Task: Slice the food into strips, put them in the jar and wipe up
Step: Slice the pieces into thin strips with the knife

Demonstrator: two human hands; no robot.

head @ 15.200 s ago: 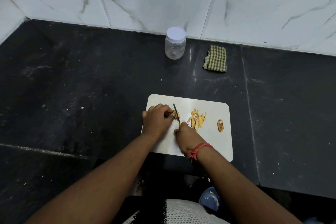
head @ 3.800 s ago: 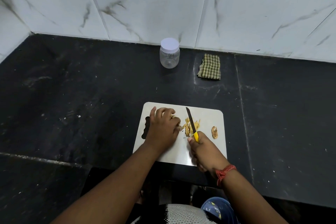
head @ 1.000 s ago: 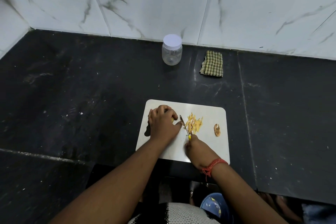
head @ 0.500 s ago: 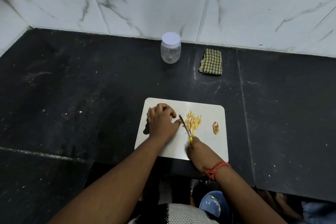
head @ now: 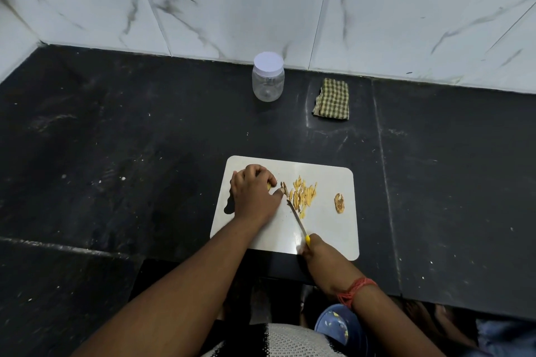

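Yellow-handled small knife is resting in the right hand's clenched grip, its tip nearing the left hand, whose curled grip is pinning the pale food piece on the white rectangular cutting board; a slip could be nicking fingertips or scattering the yellow strips onto the black bench.

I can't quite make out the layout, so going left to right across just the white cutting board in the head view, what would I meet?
Left hand holding the uncut food → knife → pile of yellow strips → lone brown end piece.
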